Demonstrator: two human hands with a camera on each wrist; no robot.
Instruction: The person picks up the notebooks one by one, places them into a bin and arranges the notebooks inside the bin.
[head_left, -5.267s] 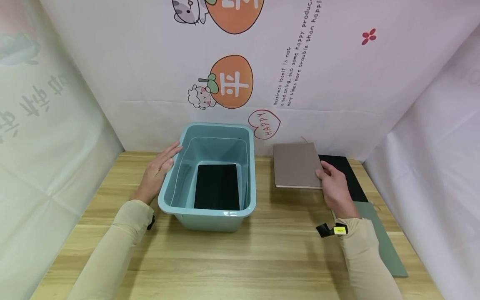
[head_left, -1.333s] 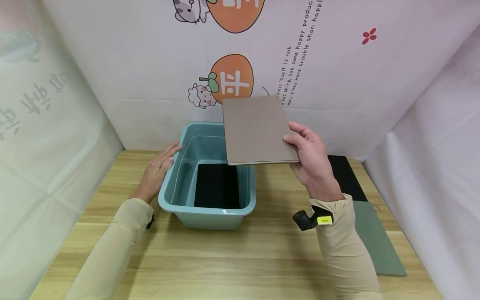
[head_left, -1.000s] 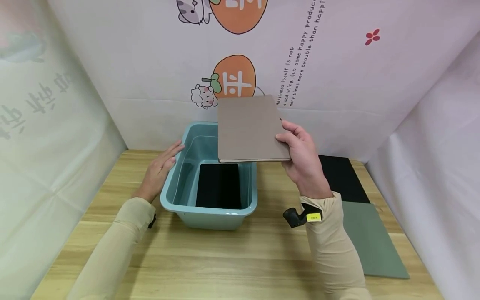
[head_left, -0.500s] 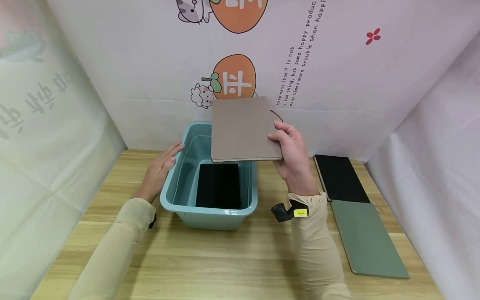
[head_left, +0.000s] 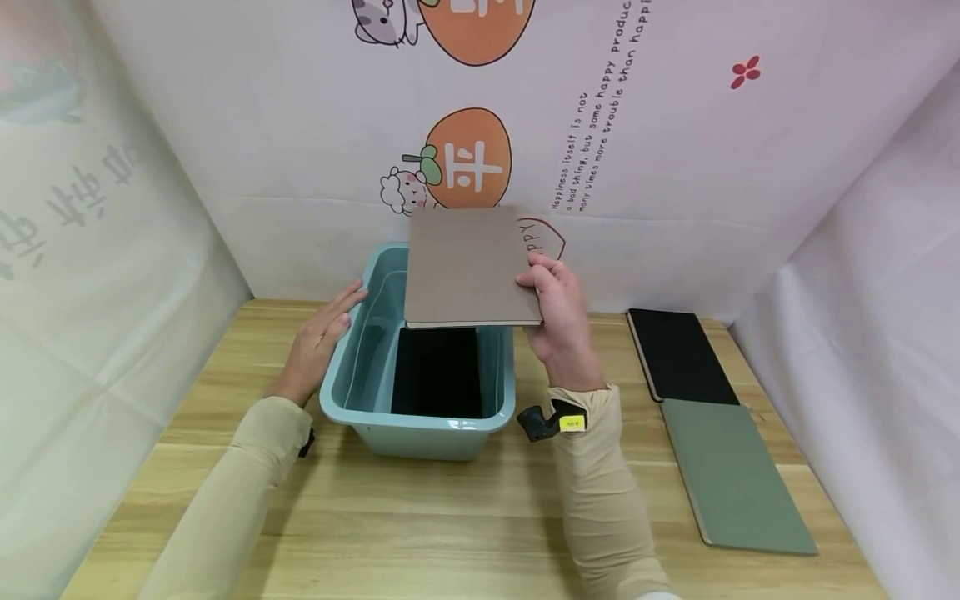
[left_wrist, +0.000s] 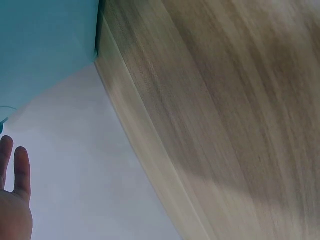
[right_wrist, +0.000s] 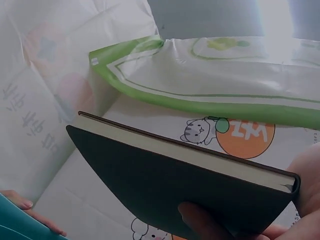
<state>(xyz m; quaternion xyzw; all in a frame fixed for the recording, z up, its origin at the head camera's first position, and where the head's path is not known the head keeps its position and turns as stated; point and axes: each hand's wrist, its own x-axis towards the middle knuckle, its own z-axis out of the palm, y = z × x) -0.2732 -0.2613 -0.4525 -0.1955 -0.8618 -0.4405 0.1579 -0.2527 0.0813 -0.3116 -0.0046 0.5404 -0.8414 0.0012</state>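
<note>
All positions are given relative to the light-blue plastic basin [head_left: 423, 442] on the wood-grain tabletop [head_left: 420, 525].

Right hand [head_left: 558, 312]: I read a firm pinch on the taupe notebook [head_left: 468, 267]. The thumb lies on the upper cover near its right edge; my right-wrist feed shows a finger against the dark-looking underside. The notebook is held above the basin's rear half, cover up. The hand stands at the basin's right side, with the right forearm [head_left: 600, 500] reaching forward from the basin's near right.

Left hand [head_left: 311, 346]: fingers extended, laid against the basin's left rim without curling round it. The left forearm [head_left: 232, 479] angles in from the basin's near left.

Inside the basin, I note a black notebook [head_left: 437, 375] lying flat on its floor. Well to the basin's right lie a second black notebook [head_left: 682, 354] and, adjoining its near end, a sage-green notebook [head_left: 738, 475].
</note>
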